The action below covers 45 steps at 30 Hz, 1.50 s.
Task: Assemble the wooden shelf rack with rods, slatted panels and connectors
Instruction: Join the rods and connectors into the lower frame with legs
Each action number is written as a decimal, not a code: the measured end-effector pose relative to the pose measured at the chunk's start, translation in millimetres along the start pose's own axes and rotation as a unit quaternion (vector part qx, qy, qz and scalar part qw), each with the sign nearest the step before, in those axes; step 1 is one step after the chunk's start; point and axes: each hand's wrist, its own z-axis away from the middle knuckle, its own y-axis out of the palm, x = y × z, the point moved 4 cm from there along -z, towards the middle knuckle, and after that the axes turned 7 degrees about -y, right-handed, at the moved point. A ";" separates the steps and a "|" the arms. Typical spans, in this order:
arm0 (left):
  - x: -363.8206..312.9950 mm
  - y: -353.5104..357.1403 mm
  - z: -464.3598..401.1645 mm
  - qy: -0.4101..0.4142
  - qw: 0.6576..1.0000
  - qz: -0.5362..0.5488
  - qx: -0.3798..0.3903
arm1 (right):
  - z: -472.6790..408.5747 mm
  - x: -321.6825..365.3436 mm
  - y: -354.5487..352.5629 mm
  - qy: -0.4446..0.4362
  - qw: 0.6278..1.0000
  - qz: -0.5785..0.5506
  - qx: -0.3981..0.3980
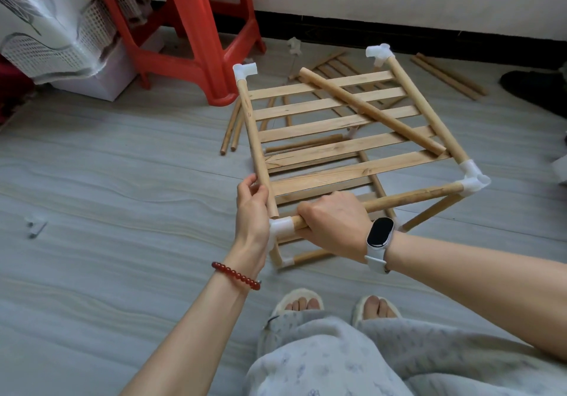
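Note:
A partly built wooden rack stands on the floor in front of me. Its top slatted panel (334, 119) is tilted, with white plastic connectors (474, 177) on three corners. My left hand (253, 208) grips the panel's left side rod (256, 147) near its lower end, which sits just above the near-left connector (280, 227), apart from its socket. My right hand (333, 223) grips the front rod (411, 197) beside that connector. A loose rod (371, 110) lies diagonally across the slats.
A red plastic stool (184, 42) stands at the back left beside a white basket (46, 49). Spare rods (449, 76), another slatted panel (331, 64) and loose connectors (36, 225) lie on the grey floor. My slippered feet (334, 306) are just below the rack.

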 end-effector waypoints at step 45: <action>1.5 -14.3 -35.1 -0.150 0.980 0.074 0.108 | 114.7 -203.7 31.0 0.519 0.666 -0.486 -0.225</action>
